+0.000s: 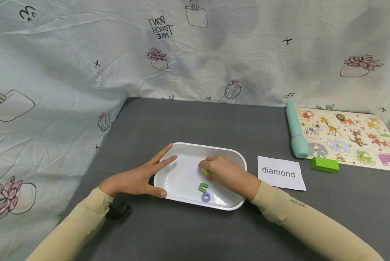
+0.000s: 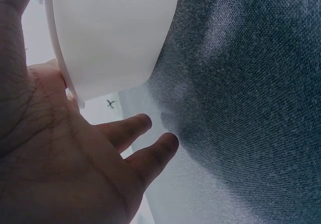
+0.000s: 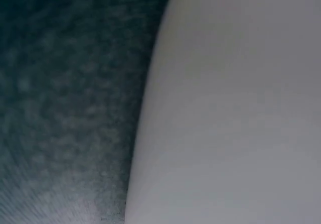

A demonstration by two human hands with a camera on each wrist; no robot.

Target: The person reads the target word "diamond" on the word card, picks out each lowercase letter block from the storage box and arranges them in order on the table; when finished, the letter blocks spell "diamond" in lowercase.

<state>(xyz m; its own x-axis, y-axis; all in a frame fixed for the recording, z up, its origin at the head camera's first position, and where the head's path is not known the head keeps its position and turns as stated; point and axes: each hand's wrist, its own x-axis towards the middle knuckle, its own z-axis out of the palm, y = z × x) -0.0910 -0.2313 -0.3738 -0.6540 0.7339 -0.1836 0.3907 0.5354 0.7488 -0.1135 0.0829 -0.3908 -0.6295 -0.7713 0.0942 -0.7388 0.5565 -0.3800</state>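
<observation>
A white tray [image 1: 185, 181] lies on the dark table. My left hand [image 1: 134, 179] rests at the tray's left end with fingers spread and straight, touching the rim. In the left wrist view, the palm of the left hand [image 2: 65, 138] lies against the outside of the tray [image 2: 110, 38]. My right hand [image 1: 225, 172] reaches into the tray, its curled fingertips pinching a small yellow piece [image 1: 206, 171], mostly hidden. Closer to the near rim lie a green letter [image 1: 203, 187] and a purple ring-shaped letter [image 1: 206, 197]. Only the tray's outer wall [image 3: 225, 113] fills the right wrist view.
Right of the tray lies a white card [image 1: 279, 173] printed "diamond". Farther right are a green block [image 1: 324, 164], a teal tapered cylinder [image 1: 296, 132] and an animal puzzle board [image 1: 355, 139]. A patterned cloth [image 1: 195, 54] hangs behind the table.
</observation>
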